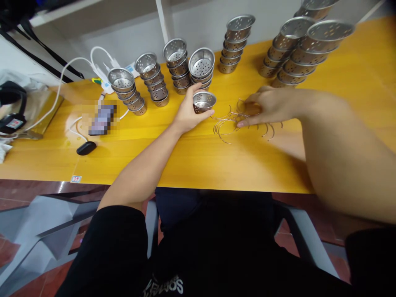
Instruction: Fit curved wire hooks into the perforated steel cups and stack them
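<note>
A small perforated metal cup (204, 101) stands within my left hand (188, 111), the thumb across its near side and the fingers at its far side. Over a loose pile of thin curved wires (225, 127), my right hand (266, 106) reaches down from the right. Its thumb and fingers are spread apart among the wires, and I make out nothing gripped between them. Just behind the held cup, a stack of matching cups (201, 64) rises, the top one with a wire across its mouth.
More cup stacks line the back: one stack (237, 43) in the middle, several taller ones (305, 53) at right, others (125, 88) at left. A phone (103, 119), white cables (58, 88), a black mouse-like object (86, 148) and headphones (14, 107) lie on the left.
</note>
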Available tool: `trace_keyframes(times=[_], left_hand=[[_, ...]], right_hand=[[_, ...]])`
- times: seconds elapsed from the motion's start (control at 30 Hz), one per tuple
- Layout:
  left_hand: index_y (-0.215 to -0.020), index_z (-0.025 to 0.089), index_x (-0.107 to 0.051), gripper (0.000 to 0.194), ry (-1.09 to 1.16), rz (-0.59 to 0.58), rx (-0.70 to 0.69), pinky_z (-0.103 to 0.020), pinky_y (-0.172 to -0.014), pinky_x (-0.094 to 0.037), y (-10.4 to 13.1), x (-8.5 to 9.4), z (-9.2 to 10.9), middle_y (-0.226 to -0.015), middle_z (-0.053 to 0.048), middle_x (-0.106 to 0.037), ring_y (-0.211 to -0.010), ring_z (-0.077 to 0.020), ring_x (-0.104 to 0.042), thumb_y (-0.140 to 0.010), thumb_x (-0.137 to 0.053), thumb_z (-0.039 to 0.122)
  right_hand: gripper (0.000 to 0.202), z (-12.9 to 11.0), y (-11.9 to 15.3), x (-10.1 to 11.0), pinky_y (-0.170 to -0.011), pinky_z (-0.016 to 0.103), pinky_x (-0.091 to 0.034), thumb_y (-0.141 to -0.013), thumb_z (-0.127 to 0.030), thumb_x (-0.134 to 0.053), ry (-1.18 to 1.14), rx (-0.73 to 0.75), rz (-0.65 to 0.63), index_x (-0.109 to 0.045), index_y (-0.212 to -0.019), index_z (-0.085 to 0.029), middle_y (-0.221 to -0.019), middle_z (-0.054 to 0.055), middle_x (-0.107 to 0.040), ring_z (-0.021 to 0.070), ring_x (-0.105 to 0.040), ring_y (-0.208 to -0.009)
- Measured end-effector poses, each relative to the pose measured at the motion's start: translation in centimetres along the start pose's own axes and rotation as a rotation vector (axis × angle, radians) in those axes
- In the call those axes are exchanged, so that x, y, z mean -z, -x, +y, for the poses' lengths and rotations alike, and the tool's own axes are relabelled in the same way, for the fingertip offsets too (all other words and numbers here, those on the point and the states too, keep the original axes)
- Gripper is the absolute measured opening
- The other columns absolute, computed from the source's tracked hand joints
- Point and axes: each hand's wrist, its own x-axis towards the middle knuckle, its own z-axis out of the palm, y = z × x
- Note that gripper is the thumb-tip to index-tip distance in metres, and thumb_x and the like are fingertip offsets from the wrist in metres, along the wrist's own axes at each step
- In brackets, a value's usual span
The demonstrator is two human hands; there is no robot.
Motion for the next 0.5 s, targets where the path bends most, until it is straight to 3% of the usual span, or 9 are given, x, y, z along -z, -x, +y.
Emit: trace_keyframes(times=[0.1,0.17,0.27,0.37,0.5], left_hand=[[-0.189,0.032,-0.039,0.112,0.002,-0.013,0.002,-0.066,-0.162,-0.049,0.1,0.1,0.4,-0.195,-0.021,-0.061,-0.187,-0.0426,-0.064,-0.101,-0.102,0.058],[-0.190,0.033,-0.041,0.111,0.010,-0.023,0.003,-0.065,-0.163,-0.048,0.2,0.2,0.7,-0.197,-0.020,-0.060,-0.189,-0.0431,-0.062,-0.101,-0.102,0.062],[-0.192,0.035,-0.042,0.110,0.012,-0.041,0.011,-0.065,-0.165,-0.045,0.3,0.3,0.9,-0.199,-0.018,-0.057,-0.192,-0.0434,-0.057,-0.105,-0.100,0.067],[-0.197,0.036,-0.036,0.114,0.017,-0.041,0.003,-0.067,-0.166,-0.043,0.3,0.1,0.8,-0.196,-0.018,-0.060,-0.193,-0.0440,-0.057,-0.108,-0.098,0.069],[-0.203,0.035,-0.017,0.124,0.032,-0.036,-0.029,-0.064,-0.161,-0.051,0.2,-0.3,0.1,-0.187,-0.019,-0.065,-0.185,-0.0413,-0.068,-0.111,-0.093,0.071]], right_hand=[[0.047,-1.9,-0.3,-0.1,-0.091,0.048,-0.063,-0.109,-0.063,-0.099,0.022,0.003,-0.099,-0.092,-0.129,-0.022,-0.126,0.020,-0.090,0.0378,-0.083,-0.101],[0.024,-3.2,-0.5,-0.2,-0.091,0.047,-0.062,-0.112,-0.046,-0.096,-0.012,0.029,-0.082,-0.090,-0.119,-0.024,-0.120,0.016,-0.092,0.0366,-0.083,-0.101],[0.005,-3.8,-0.9,-0.7,-0.091,0.047,-0.063,-0.112,-0.034,-0.088,-0.034,0.062,-0.022,-0.088,-0.112,-0.030,-0.118,0.009,-0.094,0.0365,-0.086,-0.101],[0.012,-3.5,-1.2,-1.5,-0.091,0.047,-0.064,-0.110,-0.028,-0.078,0.006,0.097,0.021,-0.089,-0.110,-0.034,-0.114,0.005,-0.095,0.0370,-0.087,-0.100],[0.021,-3.1,-1.3,-1.7,-0.088,0.050,-0.065,-0.110,-0.024,-0.069,0.045,0.131,0.030,-0.089,-0.107,-0.032,-0.112,0.009,-0.094,0.0383,-0.085,-0.098]])
